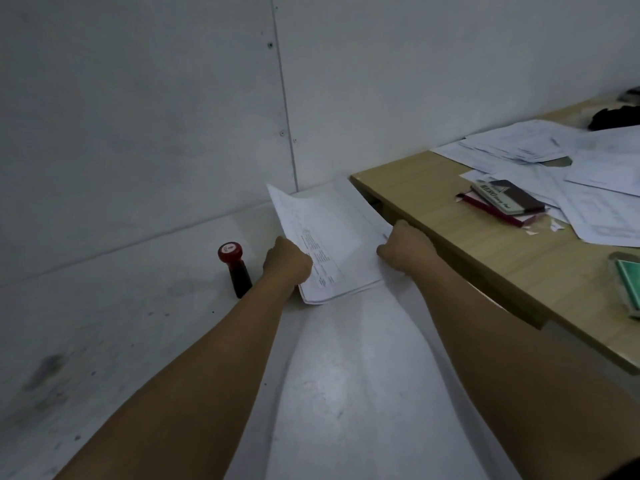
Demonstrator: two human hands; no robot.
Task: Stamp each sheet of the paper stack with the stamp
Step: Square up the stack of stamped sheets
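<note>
Left hand (287,268), right hand (403,249) are clamping white printed paper stack (332,244) edges; should be squaring it flat beside upright red-capped dark stamp (235,268).

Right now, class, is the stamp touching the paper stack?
Apart. The head view shows the stamp standing upright to the left of the paper stack, with the left hand, which grips the stack's lifted sheet, lying between them.

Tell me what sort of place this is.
Probably an office or paperwork room: a wooden desk strewn with printed sheets, a stamp pad on it, and a red-topped stamp standing beside the paper stack that the left hand and right hand hold.
</note>
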